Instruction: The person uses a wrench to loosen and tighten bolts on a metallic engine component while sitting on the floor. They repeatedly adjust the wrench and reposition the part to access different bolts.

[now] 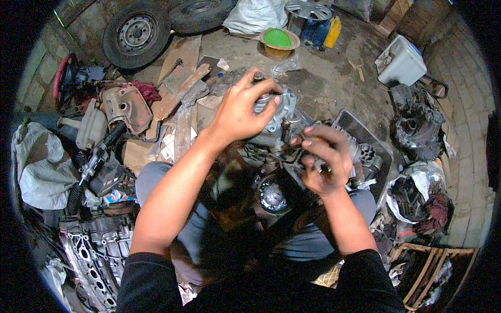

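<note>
The person wears a black top whose sleeves are pushed up to just above the elbows, leaving both forearms bare down to the left hand [241,112] and the right hand [324,159]. Neither hand has a glove, ring or watch, and dark grime marks the fingers. Grey-blue trousers cover the bent knees on either side of the arms.

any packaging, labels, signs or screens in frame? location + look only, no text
No signs or screens seen.
White plastic sack: top centre by the tyres, bulging, crumpled.
Yellow plastic bottle: top, right of the sack, upright beside a blue container.
White boxy plastic jug: upper right on the floor, blue cap.
Small blue-and-white printed carton: left, by the person's knee, flattened.
Left hand grips a silver metal housing; right hand pinches a small part.
</note>
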